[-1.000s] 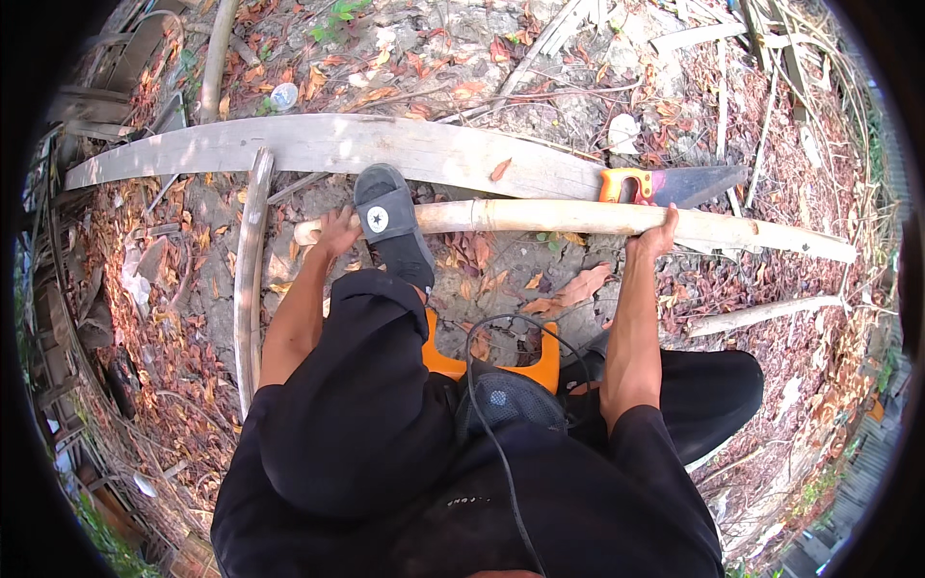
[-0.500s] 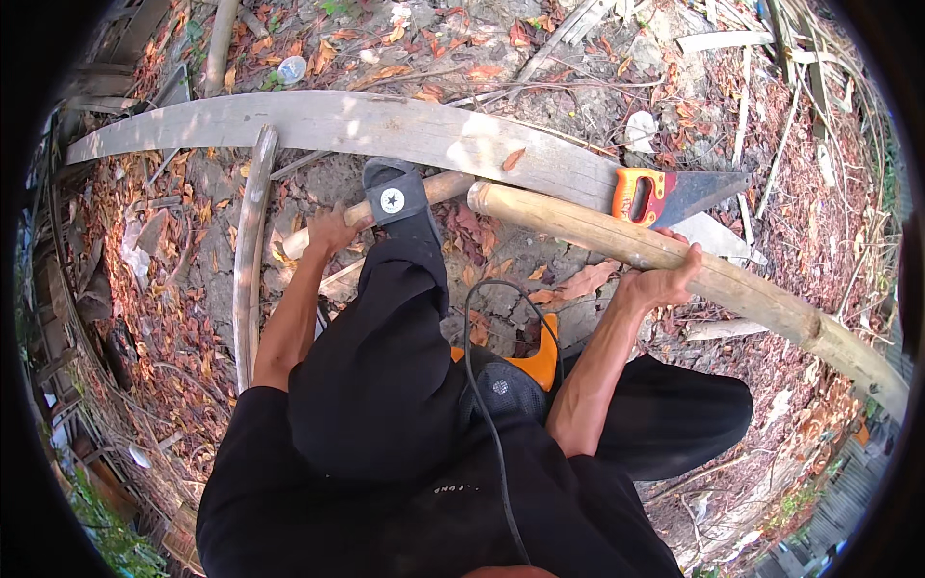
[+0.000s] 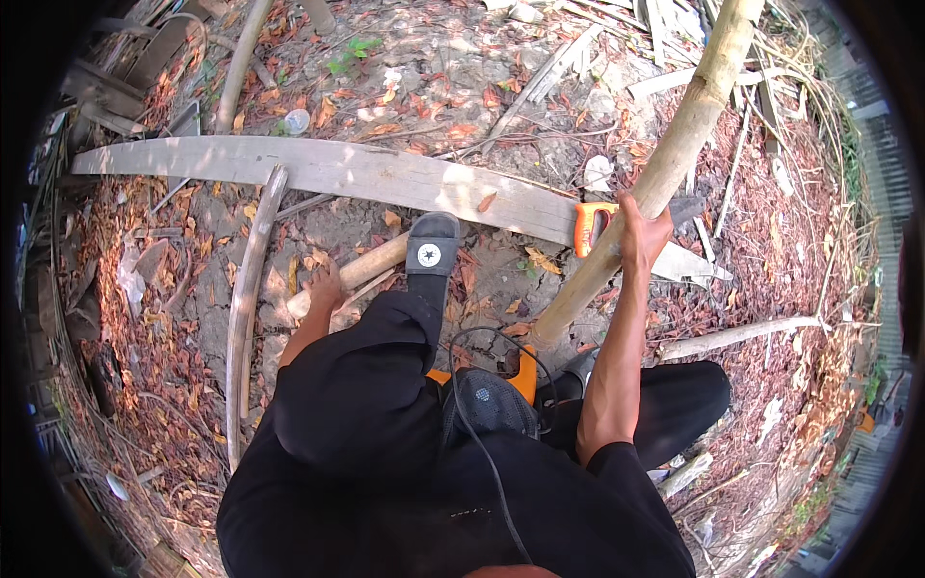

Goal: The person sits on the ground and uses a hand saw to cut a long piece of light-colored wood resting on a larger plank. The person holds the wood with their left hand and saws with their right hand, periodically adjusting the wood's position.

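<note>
Fingers of my right hand [image 3: 645, 234] wrap around the long pole [image 3: 696, 116], apparently to steady it at its slant above the orange-handled saw [image 3: 584, 227]. My left hand [image 3: 322, 289] rests at the outer end of the short pole [image 3: 376, 261]; whether its fingers pinch it, I cannot tell from this angle. My sandal [image 3: 432, 233] stands at the opposite end, likely as a brace.

Cracked ground [image 3: 352, 220], scattered reddish leaves [image 3: 771, 260], dappled daylight, grey corrugated sheeting [image 3: 879, 154]
</note>
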Demonstrator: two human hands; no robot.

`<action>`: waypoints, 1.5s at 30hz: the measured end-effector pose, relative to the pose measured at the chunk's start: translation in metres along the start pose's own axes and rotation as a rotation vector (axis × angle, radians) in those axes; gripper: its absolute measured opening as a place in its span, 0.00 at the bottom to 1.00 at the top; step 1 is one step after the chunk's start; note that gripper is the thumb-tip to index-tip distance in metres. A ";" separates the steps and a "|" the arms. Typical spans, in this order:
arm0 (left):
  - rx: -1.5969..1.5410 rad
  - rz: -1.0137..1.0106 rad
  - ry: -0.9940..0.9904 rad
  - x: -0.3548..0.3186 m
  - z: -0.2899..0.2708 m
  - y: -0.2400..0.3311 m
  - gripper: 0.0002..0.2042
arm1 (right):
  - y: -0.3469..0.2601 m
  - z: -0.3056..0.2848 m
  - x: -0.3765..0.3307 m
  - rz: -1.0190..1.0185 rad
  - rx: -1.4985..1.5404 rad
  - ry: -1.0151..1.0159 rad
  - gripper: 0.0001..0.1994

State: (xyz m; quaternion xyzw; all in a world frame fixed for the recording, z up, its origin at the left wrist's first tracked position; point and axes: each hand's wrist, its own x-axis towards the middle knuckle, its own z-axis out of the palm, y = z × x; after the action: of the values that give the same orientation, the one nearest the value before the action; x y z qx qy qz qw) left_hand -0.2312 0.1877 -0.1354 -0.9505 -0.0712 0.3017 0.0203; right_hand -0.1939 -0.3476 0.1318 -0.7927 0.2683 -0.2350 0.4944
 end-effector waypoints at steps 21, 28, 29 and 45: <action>-0.037 -0.812 0.636 -0.236 -0.058 -0.149 0.46 | 0.058 0.143 0.045 0.188 -0.172 -0.405 0.33; -0.662 -0.070 0.705 -0.130 -0.222 -0.086 0.38 | -0.024 0.204 0.128 0.231 0.273 -0.438 0.33; -0.835 0.061 0.475 -0.113 -0.249 -0.049 0.38 | -0.043 0.207 0.123 0.335 0.488 -0.586 0.37; -0.430 0.426 0.136 -0.030 -0.192 0.229 0.43 | 0.173 0.019 0.009 -0.157 -0.711 -0.248 0.25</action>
State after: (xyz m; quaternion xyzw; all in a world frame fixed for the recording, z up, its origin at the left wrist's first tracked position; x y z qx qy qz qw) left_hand -0.1161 -0.0419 0.0201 -0.9446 0.0689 0.2130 -0.2401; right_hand -0.2081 -0.4046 -0.0323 -0.9552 0.2098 -0.0669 0.1977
